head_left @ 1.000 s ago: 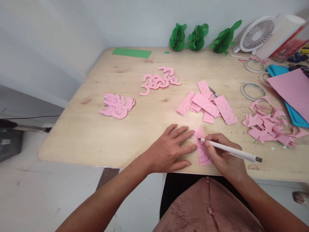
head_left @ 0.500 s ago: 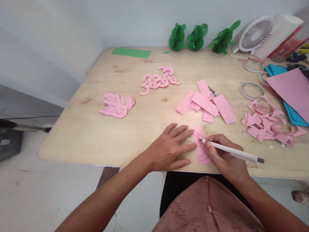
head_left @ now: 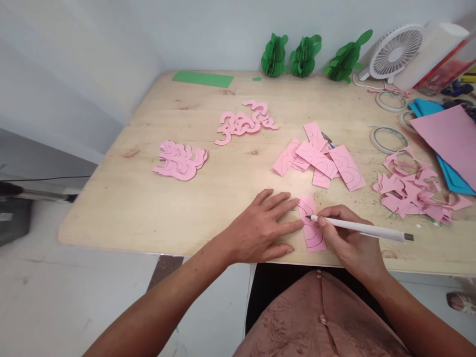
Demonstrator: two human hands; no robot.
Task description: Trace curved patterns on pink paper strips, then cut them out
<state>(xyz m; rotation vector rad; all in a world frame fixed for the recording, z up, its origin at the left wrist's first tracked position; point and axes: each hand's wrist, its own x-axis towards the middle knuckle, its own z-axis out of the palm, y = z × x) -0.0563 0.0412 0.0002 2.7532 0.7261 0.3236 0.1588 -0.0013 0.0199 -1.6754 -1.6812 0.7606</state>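
Observation:
A small pink paper rectangle (head_left: 311, 233) with curved dark lines lies near the table's front edge. My left hand (head_left: 262, 230) rests flat beside it, fingers spread, with fingertips on its left edge. Between the thumb and fingers of my right hand (head_left: 351, 243) is a white pen (head_left: 360, 227), its tip at the drawn lines on the paper. Just beyond is a loose pile of pink paper pieces (head_left: 316, 158) marked with similar curves; a dark object partly shows beneath them.
Cut curvy pink shapes (head_left: 182, 161) lie at left, more pink curves (head_left: 243, 121) at the middle. Pink scraps (head_left: 412, 193), tape rolls (head_left: 388, 140) and blue sheets (head_left: 455, 173) are at right. Green paper figures (head_left: 274, 55), a green strip (head_left: 203, 79) and a white fan (head_left: 396, 52) line the back.
The pen's rear end has swung slightly to the right and up, while its tip stays at nearly the same spot. My left hand keeps its place on the paper's edge.

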